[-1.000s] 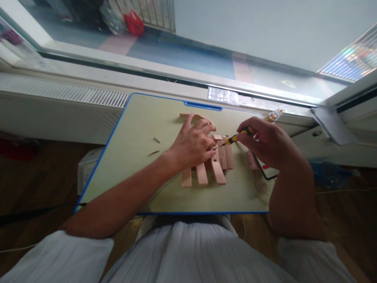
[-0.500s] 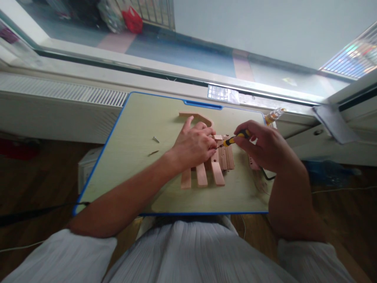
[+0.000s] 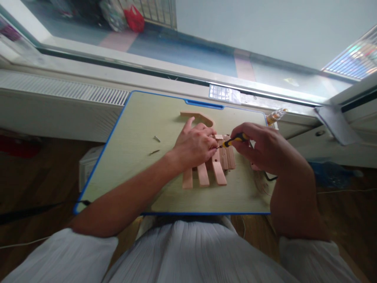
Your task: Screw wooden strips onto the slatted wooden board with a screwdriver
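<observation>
In my right hand (image 3: 260,145) is a screwdriver (image 3: 239,138) with a yellow and black handle, its fingers closed round it. The shaft slants down to the left, and its tip meets a wooden piece beside my left thumb. My left hand (image 3: 196,143) is bent over the wooden strips and grips them, the little finger raised. The ends of several flat strips (image 3: 219,173) stick out toward me. Under them lies a ridged wooden block (image 3: 228,157). Whether a screw sits at the tip is hidden by my left fingertips.
Two loose screws, one silvery (image 3: 157,138) and one darker (image 3: 154,151), lie left of my hands on the blue-edged table (image 3: 126,173). A curved wooden piece (image 3: 197,114) lies behind my left hand. A clear-and-amber bottle-like object (image 3: 277,116) stands by the right back corner.
My right hand has turned slightly on the screwdriver, with its fingers bent differently. My left hand stays in place on the wood. The whole view has shifted a little.
</observation>
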The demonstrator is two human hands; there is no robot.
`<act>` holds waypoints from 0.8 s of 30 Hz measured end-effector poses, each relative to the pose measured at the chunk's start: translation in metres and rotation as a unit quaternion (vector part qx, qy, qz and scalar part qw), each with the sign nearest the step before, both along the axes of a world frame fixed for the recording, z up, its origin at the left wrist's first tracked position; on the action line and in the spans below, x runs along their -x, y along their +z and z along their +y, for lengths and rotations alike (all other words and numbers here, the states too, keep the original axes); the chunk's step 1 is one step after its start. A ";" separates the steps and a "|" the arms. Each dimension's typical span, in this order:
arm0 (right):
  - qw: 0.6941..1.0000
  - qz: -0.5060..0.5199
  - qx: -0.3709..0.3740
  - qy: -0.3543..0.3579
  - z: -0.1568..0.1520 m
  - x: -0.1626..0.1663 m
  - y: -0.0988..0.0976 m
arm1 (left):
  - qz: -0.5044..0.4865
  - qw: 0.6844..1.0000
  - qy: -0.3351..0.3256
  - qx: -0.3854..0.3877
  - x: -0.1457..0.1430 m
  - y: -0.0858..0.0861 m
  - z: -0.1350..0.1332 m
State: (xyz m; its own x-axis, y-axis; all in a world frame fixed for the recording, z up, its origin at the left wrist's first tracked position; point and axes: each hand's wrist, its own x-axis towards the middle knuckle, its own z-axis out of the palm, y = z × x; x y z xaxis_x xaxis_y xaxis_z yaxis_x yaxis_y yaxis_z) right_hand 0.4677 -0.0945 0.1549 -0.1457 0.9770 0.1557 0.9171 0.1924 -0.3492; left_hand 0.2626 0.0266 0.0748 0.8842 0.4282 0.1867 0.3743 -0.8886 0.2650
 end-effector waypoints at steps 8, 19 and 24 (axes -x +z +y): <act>0.998 -0.049 0.033 0.025 0.015 0.009 0.007 | 0.024 1.000 0.002 -0.010 -0.003 -0.001 0.002; 0.997 -0.074 0.012 -0.013 0.024 0.020 0.004 | 0.072 0.997 0.011 0.022 -0.009 0.014 0.005; 0.996 -0.081 0.003 -0.030 0.025 0.019 0.000 | 0.088 0.996 0.008 0.029 -0.010 0.020 0.008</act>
